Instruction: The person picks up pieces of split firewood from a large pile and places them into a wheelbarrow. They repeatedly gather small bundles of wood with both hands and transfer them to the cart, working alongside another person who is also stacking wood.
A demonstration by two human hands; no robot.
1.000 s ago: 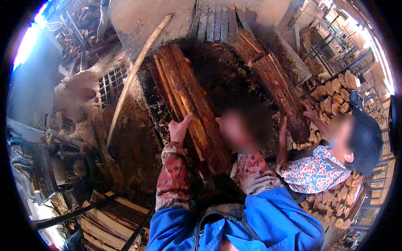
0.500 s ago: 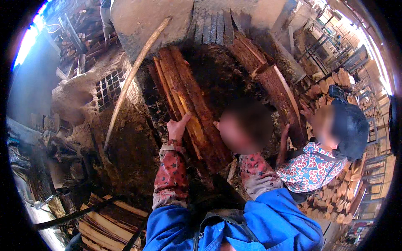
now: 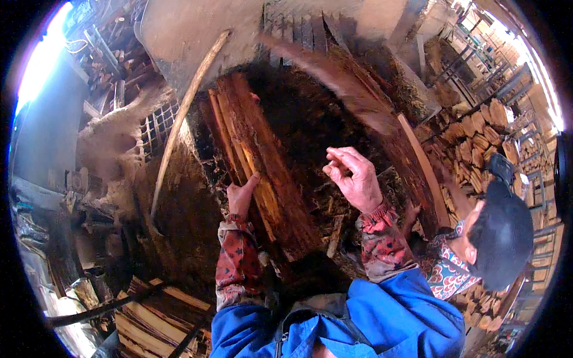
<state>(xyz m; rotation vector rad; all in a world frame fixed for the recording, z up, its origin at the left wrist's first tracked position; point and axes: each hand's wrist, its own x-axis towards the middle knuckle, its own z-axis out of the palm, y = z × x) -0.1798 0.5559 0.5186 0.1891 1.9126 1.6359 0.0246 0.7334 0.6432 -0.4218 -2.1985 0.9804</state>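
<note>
Long bark-covered wood slabs (image 3: 268,158) lie side by side in front of me, running away toward the far wall. My left hand (image 3: 240,197) grips their left edge, thumb on top and the other fingers mostly hidden. To the right of the slabs, my right hand (image 3: 355,178) is raised in the air with bent fingers a little apart, holding nothing I can see. A co-worker in a dark cap (image 3: 504,235) bends over another bark slab (image 3: 418,173) on my right. Beyond it a reddish-brown slab (image 3: 325,74) is smeared by motion.
A pale curved pole (image 3: 182,122) leans at the left, near a metal grate (image 3: 160,128). Split firewood (image 3: 480,128) is stacked along the right side. Pale cut slabs (image 3: 152,322) lie at the lower left, with a dark bar (image 3: 107,311) across them.
My right hand has come away from the slabs and lifted to the right. My left hand stays on the slab edge. The co-worker has shifted right, and a slab beyond is now blurred by motion.
</note>
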